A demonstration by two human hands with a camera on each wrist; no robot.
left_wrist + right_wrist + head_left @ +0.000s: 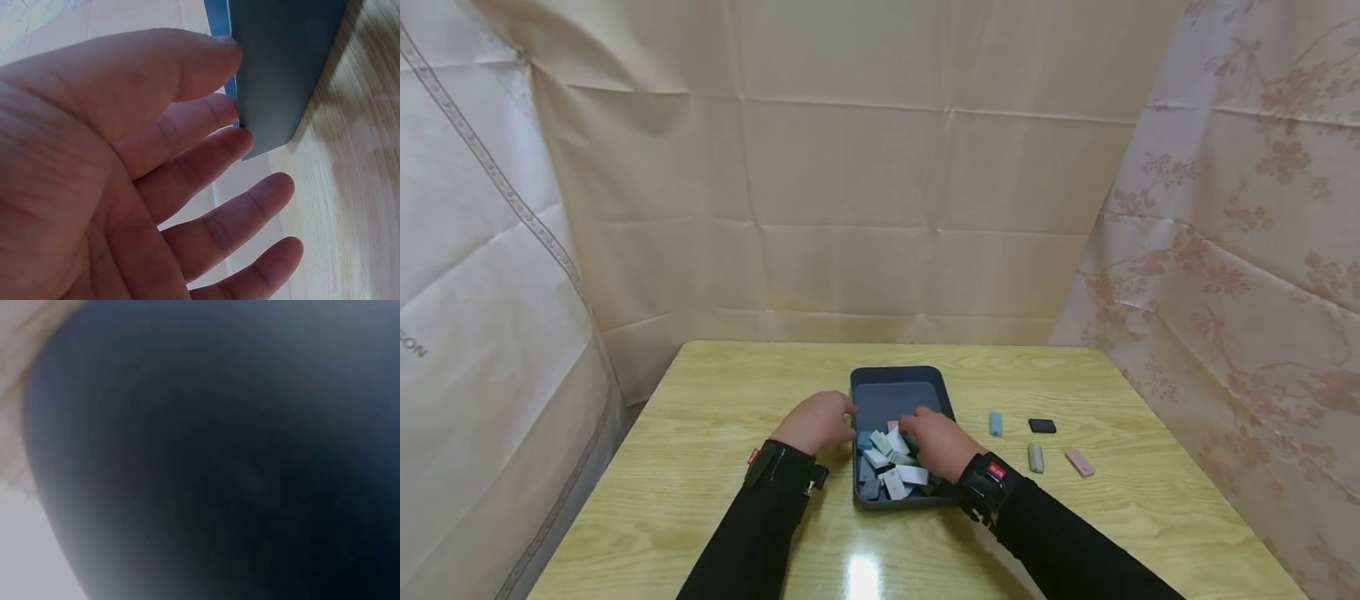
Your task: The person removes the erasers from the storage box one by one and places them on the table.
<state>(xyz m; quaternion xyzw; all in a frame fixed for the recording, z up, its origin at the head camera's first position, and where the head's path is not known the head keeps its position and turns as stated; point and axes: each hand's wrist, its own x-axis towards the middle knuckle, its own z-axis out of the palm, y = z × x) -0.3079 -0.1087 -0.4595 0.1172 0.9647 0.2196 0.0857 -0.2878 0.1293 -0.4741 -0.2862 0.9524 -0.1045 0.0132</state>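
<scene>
A dark blue-grey tray (pixel 891 393) stands on the table, with a heap of small oblong blocks (pixel 895 458) in white, pale green, blue and grey in its near half. My left hand (pixel 818 422) is at the tray's left rim, its thumb and nearest fingertips at the edge in the left wrist view; the other fingers spread loosely, holding nothing visible. Over the right side of the heap, my right hand (pixel 942 443) reaches into the tray, its fingers pointing down near a dark green block (pixel 911 442). Its fingertips are hidden. A blurred dark surface fills most of the right wrist view.
Right of the tray lie a light blue block (pixel 996 423), a black block (pixel 1042 426), a grey block (pixel 1035 458) and a pink block (pixel 1079 463), spaced apart. The wooden table (pixel 700 467) meets a beige cloth (pixel 850 208) behind; patterned cloth hangs at right.
</scene>
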